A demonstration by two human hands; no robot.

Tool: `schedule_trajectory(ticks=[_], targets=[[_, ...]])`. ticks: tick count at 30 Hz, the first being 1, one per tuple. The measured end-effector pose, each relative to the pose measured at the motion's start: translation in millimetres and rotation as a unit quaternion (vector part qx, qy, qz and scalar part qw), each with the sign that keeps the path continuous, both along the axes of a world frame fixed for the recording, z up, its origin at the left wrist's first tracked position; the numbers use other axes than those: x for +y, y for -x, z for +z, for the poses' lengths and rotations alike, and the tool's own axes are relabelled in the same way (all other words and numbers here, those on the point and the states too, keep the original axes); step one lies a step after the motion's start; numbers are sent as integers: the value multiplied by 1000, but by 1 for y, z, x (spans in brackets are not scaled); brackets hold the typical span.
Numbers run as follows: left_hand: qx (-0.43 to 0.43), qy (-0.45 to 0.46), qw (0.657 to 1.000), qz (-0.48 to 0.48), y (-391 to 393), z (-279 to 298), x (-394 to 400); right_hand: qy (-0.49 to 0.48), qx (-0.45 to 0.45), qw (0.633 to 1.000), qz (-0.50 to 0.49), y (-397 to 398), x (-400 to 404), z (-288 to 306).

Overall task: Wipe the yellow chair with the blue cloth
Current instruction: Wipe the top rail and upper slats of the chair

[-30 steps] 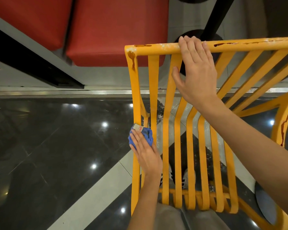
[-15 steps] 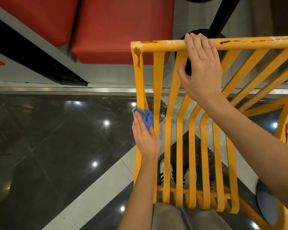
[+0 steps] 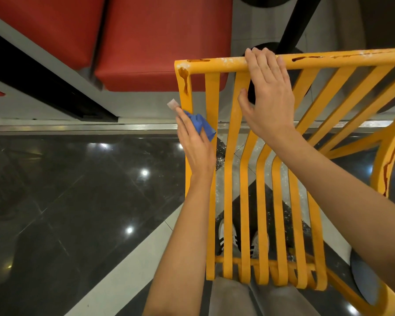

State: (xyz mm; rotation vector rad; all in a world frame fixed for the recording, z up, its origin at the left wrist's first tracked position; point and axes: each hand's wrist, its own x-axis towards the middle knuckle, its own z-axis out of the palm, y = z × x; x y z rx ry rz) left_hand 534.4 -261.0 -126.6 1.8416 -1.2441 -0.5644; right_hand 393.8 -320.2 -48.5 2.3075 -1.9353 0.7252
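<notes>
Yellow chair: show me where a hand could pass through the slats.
Widest gaps in the yellow chair: between the leftmost slats, right of the left hand holding the blue cloth, and the fanned slats right of the right hand. Crowded: the slat bottoms at the crossbar.

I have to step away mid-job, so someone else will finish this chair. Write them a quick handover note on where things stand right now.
Left hand holds the blue cloth against the outermost left slat of the yellow chair, just below a brown drip.
Right hand grips the top rail, steadying the chair.
Done: that slat's lower stretch looks clean.
Left: the corner drip, brown streaks and white specks along the top rail, and a red-brown streak on the right curved frame.
</notes>
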Motion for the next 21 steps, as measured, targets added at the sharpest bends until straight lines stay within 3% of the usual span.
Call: schedule_trajectory(ticks=[8,15,21], targets=[[7,-171,985,4,-20,-56,109,5,-7,1000,9,3,-1,-2],[-32,-234,971,25,-16,-48,205,4,-8,1000,6,2,-1,-2],[-104,-249,962,39,-6,-45,169,3,-10,1000,3,-1,-1,-3]])
